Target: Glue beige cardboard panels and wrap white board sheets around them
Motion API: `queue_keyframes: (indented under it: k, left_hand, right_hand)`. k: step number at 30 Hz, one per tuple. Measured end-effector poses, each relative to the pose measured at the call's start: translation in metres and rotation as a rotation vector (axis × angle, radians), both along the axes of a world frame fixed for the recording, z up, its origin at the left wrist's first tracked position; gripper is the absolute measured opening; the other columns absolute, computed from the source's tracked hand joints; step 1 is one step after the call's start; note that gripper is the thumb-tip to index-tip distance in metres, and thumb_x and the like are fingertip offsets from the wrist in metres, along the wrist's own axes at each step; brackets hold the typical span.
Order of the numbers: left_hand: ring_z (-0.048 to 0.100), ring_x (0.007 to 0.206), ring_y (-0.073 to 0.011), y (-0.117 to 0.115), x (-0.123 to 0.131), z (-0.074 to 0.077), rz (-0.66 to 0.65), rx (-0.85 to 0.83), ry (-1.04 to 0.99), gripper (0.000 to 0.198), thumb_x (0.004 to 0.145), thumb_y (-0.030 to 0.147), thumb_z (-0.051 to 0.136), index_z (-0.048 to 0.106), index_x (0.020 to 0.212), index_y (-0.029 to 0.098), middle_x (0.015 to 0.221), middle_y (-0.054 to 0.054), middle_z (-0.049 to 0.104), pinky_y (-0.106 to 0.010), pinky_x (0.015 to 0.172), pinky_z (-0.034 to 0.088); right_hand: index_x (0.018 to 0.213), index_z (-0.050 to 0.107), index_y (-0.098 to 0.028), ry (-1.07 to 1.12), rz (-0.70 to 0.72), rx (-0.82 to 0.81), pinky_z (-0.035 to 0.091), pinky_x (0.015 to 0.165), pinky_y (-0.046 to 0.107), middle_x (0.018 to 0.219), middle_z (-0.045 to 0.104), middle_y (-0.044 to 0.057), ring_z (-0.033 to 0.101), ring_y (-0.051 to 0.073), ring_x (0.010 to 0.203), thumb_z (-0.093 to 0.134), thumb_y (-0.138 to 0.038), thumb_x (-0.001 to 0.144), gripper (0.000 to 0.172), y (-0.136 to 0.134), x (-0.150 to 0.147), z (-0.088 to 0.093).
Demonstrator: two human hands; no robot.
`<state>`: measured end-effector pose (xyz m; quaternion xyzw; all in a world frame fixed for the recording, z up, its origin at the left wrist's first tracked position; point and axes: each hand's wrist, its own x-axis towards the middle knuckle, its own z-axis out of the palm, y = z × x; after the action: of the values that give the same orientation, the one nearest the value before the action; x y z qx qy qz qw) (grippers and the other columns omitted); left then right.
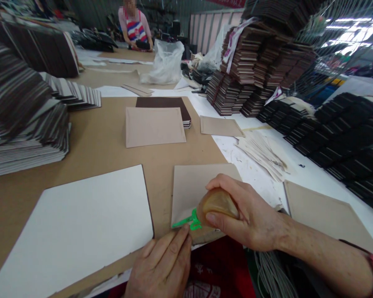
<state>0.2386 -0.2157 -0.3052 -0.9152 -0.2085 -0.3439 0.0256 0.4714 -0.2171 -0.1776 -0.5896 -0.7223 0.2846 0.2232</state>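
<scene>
My right hand [248, 213] is wrapped round a glue bottle [219, 203], amber and rounded, with a bright green nozzle. It is tilted so that the nozzle points left, along the near edge of a beige board [189, 182]. My left hand [163, 263] lies with fingers stretched out at the table's front edge, its fingertips close beside the nozzle. Whether they touch the nozzle I cannot tell. A large white sheet with a dark edge [90, 227] lies flat to the left of both hands.
Tall stacks of dark panels [21, 103] stand at the left. Farther ahead, a beige panel [155, 126] rests over dark brown boards [161, 102]. Bundled brown pieces [245, 58] and black stacks [338, 136] line the right. A person [135, 27] works at the back.
</scene>
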Motion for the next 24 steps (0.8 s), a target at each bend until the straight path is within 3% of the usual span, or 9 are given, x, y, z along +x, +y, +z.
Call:
queue_keyframes:
  k: [24]
  left_hand:
    - [0.065, 0.088, -0.0197, 0.004, 0.008, 0.001, 0.041, 0.031, -0.012, 0.023, 0.080, 0.011, 0.060, 0.071, 0.101, 0.015, 0.112, -0.007, 0.071, -0.033, 0.077, 0.047]
  right_hand:
    - [0.101, 0.055, -0.022, -0.166, -0.219, 0.127, 0.037, 0.061, 0.028, 0.077, 0.061, 0.000, 0.055, 0.018, 0.069, 0.063, -0.040, 0.080, 0.029, 0.054, 0.016, -0.008]
